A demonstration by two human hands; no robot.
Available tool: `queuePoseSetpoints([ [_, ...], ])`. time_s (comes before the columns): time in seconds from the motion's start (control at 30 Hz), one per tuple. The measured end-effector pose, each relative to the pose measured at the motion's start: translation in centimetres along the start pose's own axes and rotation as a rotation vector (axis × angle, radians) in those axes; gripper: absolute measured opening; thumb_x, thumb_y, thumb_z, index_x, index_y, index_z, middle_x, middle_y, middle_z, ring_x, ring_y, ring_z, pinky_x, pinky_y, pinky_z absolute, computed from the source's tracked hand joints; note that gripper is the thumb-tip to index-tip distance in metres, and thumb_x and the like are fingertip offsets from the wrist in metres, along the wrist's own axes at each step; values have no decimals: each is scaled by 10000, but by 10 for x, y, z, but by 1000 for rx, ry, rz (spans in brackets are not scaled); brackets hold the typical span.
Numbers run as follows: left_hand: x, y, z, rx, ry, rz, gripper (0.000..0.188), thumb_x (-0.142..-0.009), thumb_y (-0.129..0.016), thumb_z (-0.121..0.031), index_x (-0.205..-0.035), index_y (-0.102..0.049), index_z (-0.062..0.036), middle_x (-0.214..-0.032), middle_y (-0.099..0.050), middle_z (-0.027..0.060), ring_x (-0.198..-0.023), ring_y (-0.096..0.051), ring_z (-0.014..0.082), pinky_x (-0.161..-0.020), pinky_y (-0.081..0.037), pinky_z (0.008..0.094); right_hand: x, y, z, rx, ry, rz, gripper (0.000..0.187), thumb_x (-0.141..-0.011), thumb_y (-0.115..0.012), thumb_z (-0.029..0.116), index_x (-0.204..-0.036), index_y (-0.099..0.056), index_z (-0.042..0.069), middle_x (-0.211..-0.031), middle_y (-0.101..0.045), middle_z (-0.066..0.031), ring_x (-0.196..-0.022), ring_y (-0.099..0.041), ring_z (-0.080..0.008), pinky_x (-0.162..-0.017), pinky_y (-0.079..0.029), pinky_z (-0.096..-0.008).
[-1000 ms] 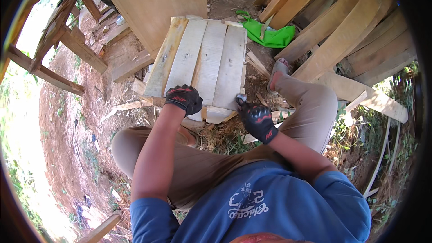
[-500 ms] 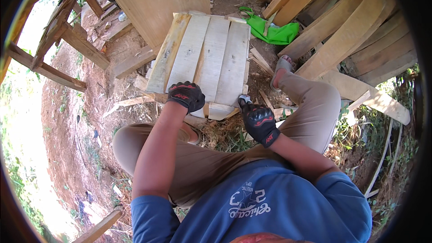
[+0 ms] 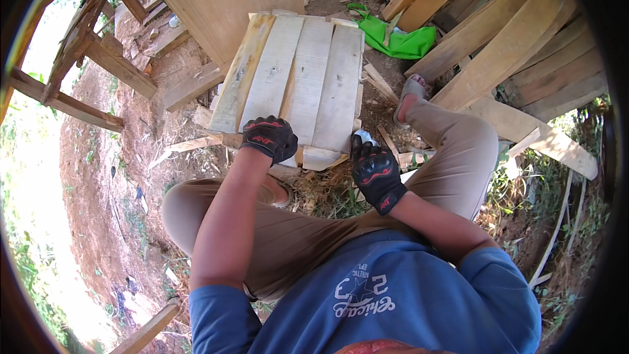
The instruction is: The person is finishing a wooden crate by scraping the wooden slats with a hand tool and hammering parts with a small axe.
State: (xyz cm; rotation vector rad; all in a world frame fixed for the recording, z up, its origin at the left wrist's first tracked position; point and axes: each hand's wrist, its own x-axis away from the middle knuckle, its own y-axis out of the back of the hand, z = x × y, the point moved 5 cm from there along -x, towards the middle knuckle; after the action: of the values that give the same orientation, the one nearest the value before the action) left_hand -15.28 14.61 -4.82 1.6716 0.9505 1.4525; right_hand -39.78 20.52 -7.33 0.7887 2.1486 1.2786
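Note:
A low crate-like piece made of pale wooden slats point(image 3: 301, 75), laid side by side, stands in front of me. My left hand point(image 3: 270, 139), in a black glove with red marks, is closed in a fist at its near edge, over the left slats. Whatever its curled fingers may hold is hidden. At the near right corner, my right hand point(image 3: 376, 174), gloved the same way, is closed around a small white-and-blue object point(image 3: 364, 136). Only the top of that object shows past the thumb, so its kind is unclear.
A large wooden panel point(image 3: 229, 6) leans behind the slats. A bright green bag point(image 3: 400, 40) lies at the far right, beside stacked long planks point(image 3: 504, 46). A rough wooden frame point(image 3: 72, 59) stands on the left. Wood scraps point(image 3: 187, 146) litter the ground.
My right hand has shifted slightly up along the near right corner, with the white-and-blue object still in it. The left fist stays nearly in place. The view has moved a little.

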Motion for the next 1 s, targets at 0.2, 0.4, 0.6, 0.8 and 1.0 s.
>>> queuePoseSetpoints([
  [0.2,3,6,-6,-41,-29,4,354,-881,-632,-354,-1034,-792,-77,-1098,-770,181,-1075,-739,376,-937,-570,489,-33,-17,-19,-49,-42,107,493,-938,-551,115,-1374,-578,-112,-939,-701,-149,-855,-679,-258,-822,-505,-411],
  [0.4,0,-1,-3,-45,-6,-9,352,-882,-626,-357,-1037,-792,-88,-1108,-767,177,-1079,-738,373,-939,-567,493,6,-8,13,99,-27,-11,526,-974,-527,124,-1438,-537,-123,-1123,-724,-257,-996,-711,-351,-916,-546,-486],
  [0.6,1,4,-9,-24,-10,-36,371,-876,-591,-335,-1002,-797,-53,-1074,-773,206,-1046,-747,387,-933,-577,482,0,-3,11,-55,1,146,521,-974,-545,143,-1433,-559,-104,-1102,-723,-266,-976,-712,-357,-859,-554,-491],
  [0.8,7,6,-10,-49,-14,-79,386,-879,-579,-338,-986,-802,-40,-1045,-779,215,-1009,-758,392,-926,-584,472,-28,-9,-34,-304,-116,146,464,-963,-556,150,-1363,-619,-78,-888,-746,-124,-809,-732,-286,-722,-547,-447],
  [1.0,5,-2,-4,-31,18,27,378,-908,-603,-374,-1069,-783,-84,-1155,-759,170,-1119,-722,364,-957,-559,491,-28,-10,-28,-161,-70,30,465,-937,-554,122,-1355,-604,-77,-788,-710,-86,-679,-692,-257,-626,-521,-438],
])
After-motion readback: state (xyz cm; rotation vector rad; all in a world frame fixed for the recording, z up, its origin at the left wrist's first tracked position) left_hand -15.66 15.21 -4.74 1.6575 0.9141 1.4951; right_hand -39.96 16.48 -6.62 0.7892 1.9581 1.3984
